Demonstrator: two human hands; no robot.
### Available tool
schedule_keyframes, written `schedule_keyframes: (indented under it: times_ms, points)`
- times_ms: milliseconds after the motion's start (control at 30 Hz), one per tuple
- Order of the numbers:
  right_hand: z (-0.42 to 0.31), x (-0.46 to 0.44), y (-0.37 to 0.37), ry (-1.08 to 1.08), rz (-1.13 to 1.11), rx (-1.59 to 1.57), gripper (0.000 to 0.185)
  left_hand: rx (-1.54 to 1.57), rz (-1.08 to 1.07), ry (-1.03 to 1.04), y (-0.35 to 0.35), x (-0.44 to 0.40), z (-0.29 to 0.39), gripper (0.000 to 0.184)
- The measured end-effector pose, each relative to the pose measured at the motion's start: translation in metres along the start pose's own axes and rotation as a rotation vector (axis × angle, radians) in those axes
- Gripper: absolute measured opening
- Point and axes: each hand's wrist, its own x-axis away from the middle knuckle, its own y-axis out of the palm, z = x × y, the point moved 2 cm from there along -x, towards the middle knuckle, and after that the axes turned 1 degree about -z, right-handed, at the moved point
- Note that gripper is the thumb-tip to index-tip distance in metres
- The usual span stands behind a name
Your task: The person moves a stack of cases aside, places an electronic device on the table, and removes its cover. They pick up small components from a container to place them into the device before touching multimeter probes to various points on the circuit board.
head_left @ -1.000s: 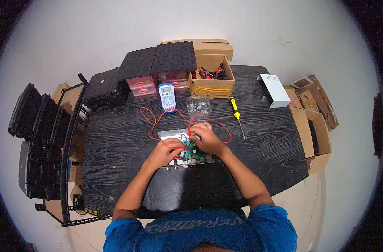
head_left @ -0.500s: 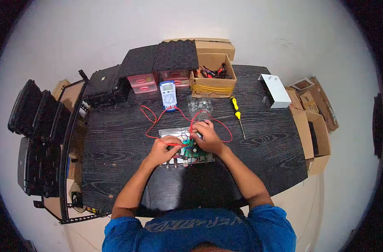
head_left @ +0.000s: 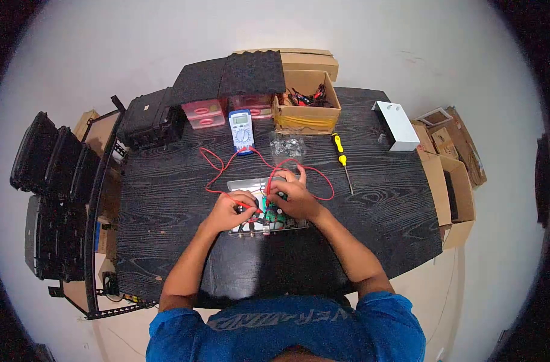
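Observation:
A metal chassis (head_left: pixel 241 184) with a green circuit board (head_left: pixel 275 216) lies on the black table. My left hand (head_left: pixel 231 211) pinches a red test probe (head_left: pixel 244 206) over the chassis's left part, its tip slanting toward the board. A second red probe (head_left: pixel 269 184) stands nearly upright in my right hand (head_left: pixel 294 196), above the board's upper part; the exact contact points are too small to tell. Red leads run from both probes to the blue and white multimeter (head_left: pixel 242 134) behind the chassis.
Behind are a clear bag of small parts (head_left: pixel 288 146), a cardboard box of cables (head_left: pixel 305 114) and pink drawers (head_left: pixel 203 114). A yellow screwdriver (head_left: pixel 343 159) and a white metal cover (head_left: pixel 398 128) lie to the right. Black cases (head_left: pixel 151 120) stand at the left.
My left hand has shifted slightly, and its probe now slants downward to the right. My right hand has moved a little to the left with its probe. The view has shifted slightly.

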Motion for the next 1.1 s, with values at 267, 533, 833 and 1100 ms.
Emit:
schedule_keyframes:
  times_ms: [267,533,833,1100]
  points:
    - [0.0008,0.0006,-0.0018,0.02,-0.075,0.016,0.019,0.044,-0.039,-0.015,0.006,0.0004,-0.0042,0.005]
    - [0.0015,0.0018,-0.0022,-0.001,-0.054,0.012,0.019,0.015,-0.037,-0.005,0.0058,0.0016,-0.0035,0.006]
    - [0.005,0.0032,0.0017,-0.015,-0.03,0.011,0.02,0.025,-0.049,0.011,0.0082,0.0012,-0.0063,0.006]
    - [0.0049,0.0023,0.0003,-0.02,-0.057,0.01,0.02,-0.002,-0.039,0.032,0.0052,-0.0003,0.0016,0.007]
